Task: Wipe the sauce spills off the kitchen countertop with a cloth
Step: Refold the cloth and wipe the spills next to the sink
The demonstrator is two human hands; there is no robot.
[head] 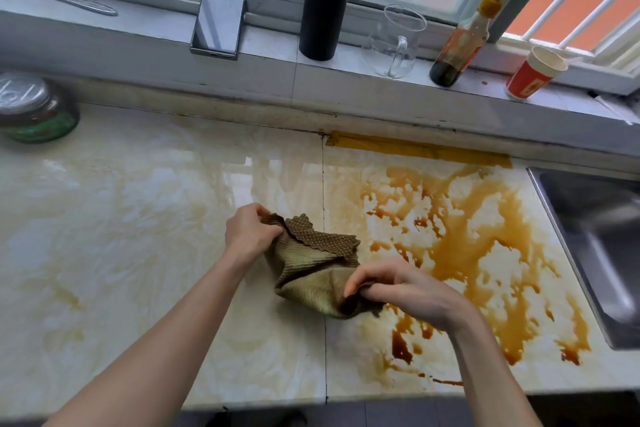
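Note:
A brownish-green cloth (311,270) is bunched over the middle of the pale marble countertop (138,236). My left hand (249,230) grips its far left corner. My right hand (398,288) pinches its near right edge, fingers curled into the fabric. A wide brown sauce spill (478,246) covers the counter's right half, from the yellow tape down to the front edge, with dark blobs (401,347) beside my right wrist. Faint yellowish smears mark the left half.
A steel sink (595,246) lies at the right. On the window sill stand a sauce bottle (460,42), a glass jug (394,42), a red paper cup (533,73), a black cylinder (325,0) and a metal box (218,21). A lidded jar (34,107) sits far left.

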